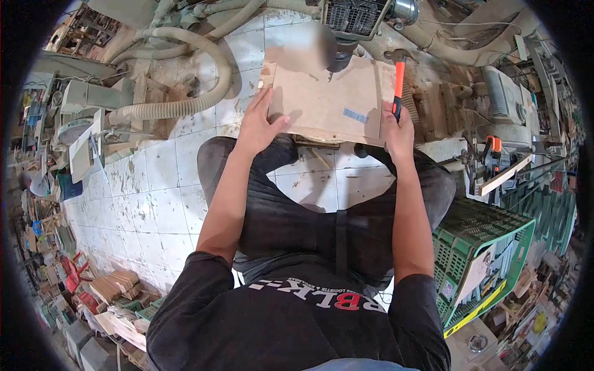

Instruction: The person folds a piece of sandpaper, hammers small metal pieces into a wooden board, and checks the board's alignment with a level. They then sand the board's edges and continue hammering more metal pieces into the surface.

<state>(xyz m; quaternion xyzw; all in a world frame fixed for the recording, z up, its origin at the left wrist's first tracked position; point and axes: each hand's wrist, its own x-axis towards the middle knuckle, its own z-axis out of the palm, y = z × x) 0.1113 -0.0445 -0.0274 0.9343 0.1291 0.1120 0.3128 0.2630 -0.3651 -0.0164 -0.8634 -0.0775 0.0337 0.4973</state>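
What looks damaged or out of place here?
The white floor tiles to the person's left look worn, dotted with dark scuffs and blotches. A thin wood-like strip also lies askew on the floor, just below the board.

Wkshop w/ stained white tile flr (148, 198); ribbed hose (223, 68) upper L, green crate (458, 248) R.

Our bare left forearm (224, 201) and right forearm (413, 213) both reach forward, well apart. Our left hand (257, 123) lies nearly flat, its fingers pointing ahead and its thumb (281, 123) spread inward. Our right hand (399, 131) is curled in a closed grip. Our knees (216, 164) are bent and splayed wide.
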